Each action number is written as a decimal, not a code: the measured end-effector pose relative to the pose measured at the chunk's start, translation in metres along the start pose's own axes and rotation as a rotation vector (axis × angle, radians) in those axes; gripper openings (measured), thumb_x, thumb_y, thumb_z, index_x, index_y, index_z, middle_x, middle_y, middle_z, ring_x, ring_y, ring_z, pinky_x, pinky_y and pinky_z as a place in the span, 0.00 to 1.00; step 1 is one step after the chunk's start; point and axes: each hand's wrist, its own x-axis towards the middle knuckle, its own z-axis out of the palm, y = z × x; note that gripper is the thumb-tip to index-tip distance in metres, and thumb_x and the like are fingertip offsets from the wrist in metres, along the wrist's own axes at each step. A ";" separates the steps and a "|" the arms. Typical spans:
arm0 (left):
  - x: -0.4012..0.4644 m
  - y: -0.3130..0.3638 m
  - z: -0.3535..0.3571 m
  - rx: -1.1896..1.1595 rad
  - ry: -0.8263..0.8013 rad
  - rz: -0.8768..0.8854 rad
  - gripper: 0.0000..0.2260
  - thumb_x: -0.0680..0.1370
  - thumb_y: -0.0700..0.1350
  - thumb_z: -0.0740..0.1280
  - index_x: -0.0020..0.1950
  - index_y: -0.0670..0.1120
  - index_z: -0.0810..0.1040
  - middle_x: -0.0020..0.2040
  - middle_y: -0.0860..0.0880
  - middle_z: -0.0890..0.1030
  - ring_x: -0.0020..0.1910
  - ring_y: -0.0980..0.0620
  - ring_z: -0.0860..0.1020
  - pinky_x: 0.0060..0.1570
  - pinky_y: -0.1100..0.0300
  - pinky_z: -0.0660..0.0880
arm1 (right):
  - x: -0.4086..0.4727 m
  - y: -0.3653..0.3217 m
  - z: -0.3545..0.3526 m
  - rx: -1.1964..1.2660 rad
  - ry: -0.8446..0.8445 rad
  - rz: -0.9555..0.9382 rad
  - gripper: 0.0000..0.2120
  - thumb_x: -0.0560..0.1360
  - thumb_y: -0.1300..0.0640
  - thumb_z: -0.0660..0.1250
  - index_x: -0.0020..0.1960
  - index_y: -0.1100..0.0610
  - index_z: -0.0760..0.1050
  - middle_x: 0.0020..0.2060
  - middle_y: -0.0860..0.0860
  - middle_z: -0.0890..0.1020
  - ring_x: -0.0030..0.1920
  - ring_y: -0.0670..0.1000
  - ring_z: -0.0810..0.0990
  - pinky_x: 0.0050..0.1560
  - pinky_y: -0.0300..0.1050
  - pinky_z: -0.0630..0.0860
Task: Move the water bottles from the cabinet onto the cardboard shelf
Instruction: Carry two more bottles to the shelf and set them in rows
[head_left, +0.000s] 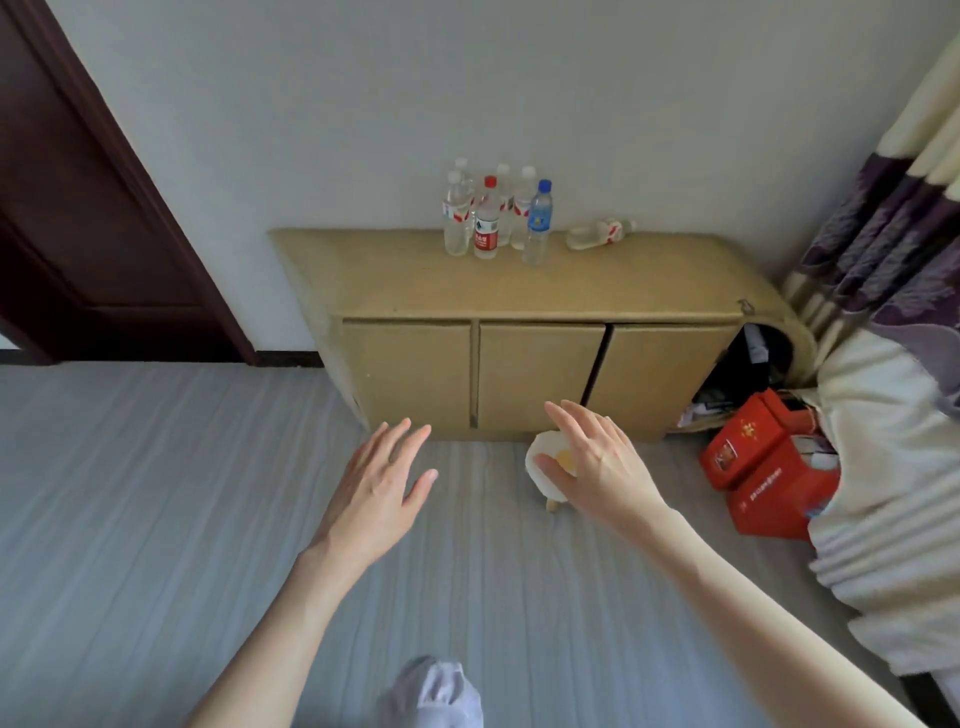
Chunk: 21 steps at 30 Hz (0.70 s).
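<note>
Several water bottles stand in a cluster at the back of the tan cabinet's top (405, 280), against the wall. Among them are a red-capped bottle with a red label (487, 221), a blue-capped bottle (539, 223) and clear white-capped bottles (456, 215). One more bottle (597, 234) lies on its side to their right. My left hand (379, 483) and my right hand (592, 462) are both held out low in front of the cabinet doors, fingers spread, holding nothing. No cardboard shelf is in view.
A small white round stool-like object (540, 470) sits on the floor behind my right hand. Red boxes (763, 462) are stacked at the cabinet's right end. A dark door (78, 208) is on the left, a curtain (893, 218) and a pale quilt (883, 493) on the right.
</note>
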 end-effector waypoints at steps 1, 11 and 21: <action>0.018 -0.005 0.004 -0.006 -0.013 -0.009 0.27 0.75 0.59 0.51 0.70 0.47 0.62 0.71 0.44 0.65 0.72 0.44 0.60 0.69 0.52 0.59 | 0.019 0.006 0.003 0.002 -0.019 0.004 0.28 0.75 0.45 0.61 0.70 0.56 0.61 0.68 0.55 0.69 0.66 0.57 0.67 0.67 0.54 0.64; 0.243 -0.073 0.010 -0.086 -0.035 -0.064 0.23 0.79 0.52 0.55 0.73 0.49 0.55 0.75 0.47 0.56 0.73 0.49 0.54 0.71 0.52 0.56 | 0.252 0.055 0.007 0.005 -0.078 0.030 0.29 0.76 0.43 0.57 0.73 0.53 0.53 0.72 0.54 0.62 0.70 0.55 0.61 0.70 0.49 0.56; 0.424 -0.107 0.011 -0.055 -0.062 -0.057 0.21 0.78 0.51 0.58 0.70 0.46 0.63 0.71 0.43 0.64 0.71 0.44 0.60 0.68 0.51 0.60 | 0.418 0.101 0.011 0.056 -0.093 0.069 0.27 0.76 0.46 0.59 0.72 0.53 0.56 0.70 0.54 0.64 0.70 0.56 0.62 0.69 0.50 0.59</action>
